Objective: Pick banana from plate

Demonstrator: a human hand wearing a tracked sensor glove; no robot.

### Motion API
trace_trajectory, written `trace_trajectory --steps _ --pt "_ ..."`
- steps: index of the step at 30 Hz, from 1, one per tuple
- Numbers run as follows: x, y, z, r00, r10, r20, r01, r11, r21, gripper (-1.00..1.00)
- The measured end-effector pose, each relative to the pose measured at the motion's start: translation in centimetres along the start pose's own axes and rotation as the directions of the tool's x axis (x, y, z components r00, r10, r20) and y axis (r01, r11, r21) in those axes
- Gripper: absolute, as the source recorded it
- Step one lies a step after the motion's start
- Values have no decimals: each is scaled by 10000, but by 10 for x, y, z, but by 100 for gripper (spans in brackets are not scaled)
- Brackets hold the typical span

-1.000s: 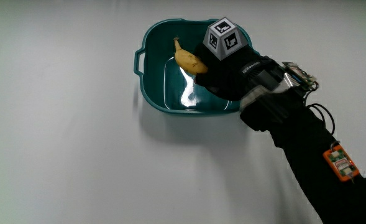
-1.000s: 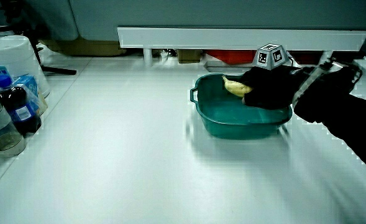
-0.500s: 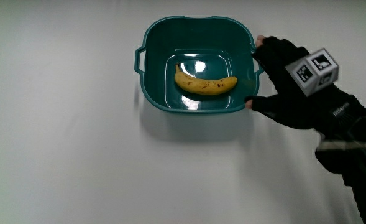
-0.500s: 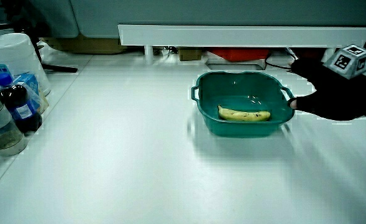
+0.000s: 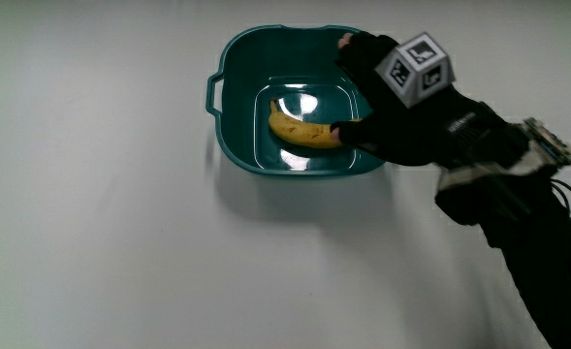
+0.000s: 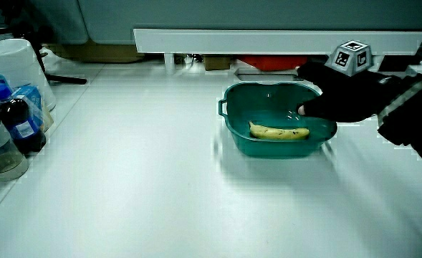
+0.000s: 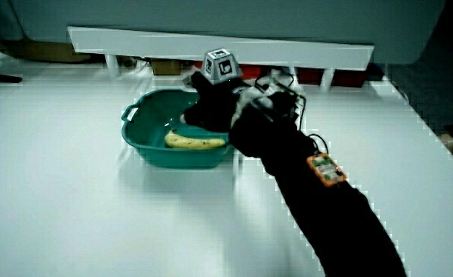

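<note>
A: Where is the hand (image 5: pixel 394 102) at this moment?

B: It is over the teal basin (image 5: pixel 235 145), at the rim where the forearm (image 5: pixel 518 223) comes in. The small patterned cube (image 5: pixel 416 69) sits on its back. The fingers (image 5: pixel 355 47) are spread, and the thumb (image 5: pixel 341 130) reaches down to one end of the banana (image 5: pixel 300 130). I judge that it touches or almost touches the fruit, but nothing is closed around it. So the hand is loose and holds nothing.

A: Then how much of the task is done?

B: Only the approach, I think. The banana lies flat on the bottom of the basin; both side views show it so (image 6: pixel 279 132) (image 7: pixel 194 141). What is left is to close the fingers on it and to lift it out. The task speaks of a plate, but what I see is a deep basin with a small handle (image 5: pixel 212 93).

A: How does the banana look?

B: It is yellow, gently curved, with some small dark spots on the skin. It lies across the basin floor, and the end nearer to the hand is partly covered by the glove in the main view. The floor around it is glossy and reflects the light.

A: Is anything else on the table?

B: Yes, in a side view some bottles (image 6: pixel 23 122) and a white container (image 6: pixel 16 64) stand at the table's edge, well apart from the basin. The low partition (image 6: pixel 268 39) runs along the table.
</note>
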Motion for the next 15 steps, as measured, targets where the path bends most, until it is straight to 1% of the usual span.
trace_trajectory --steps 2,3,4,5,6,8,9,10,11,12,13,15 --pt "-4 -10 5 9998 174 83 -176 9996 234 100" --pt "-6 -14 6 9994 353 -8 -353 9993 133 100" --pt "-9 -19 8 9989 424 214 -431 9984 359 100" --pt "-9 -21 7 9989 427 216 -433 9986 300 100" --pt "-11 -26 9 9982 540 250 -549 9978 376 100" --pt "-16 -37 15 9964 682 496 -718 9946 751 100" --pt "-19 -44 19 9942 887 604 -938 9918 869 100" --pt "-22 -50 21 9932 945 677 -1009 9899 991 100" --pt "-25 -57 23 9900 1097 889 -1200 9855 1201 100" --pt "-28 -64 26 9896 1125 897 -1241 9829 1362 100" --pt "-31 -69 26 9893 1236 771 -1327 9831 1261 100" --pt "-42 -87 35 9804 1631 1106 -1807 9680 1742 100"
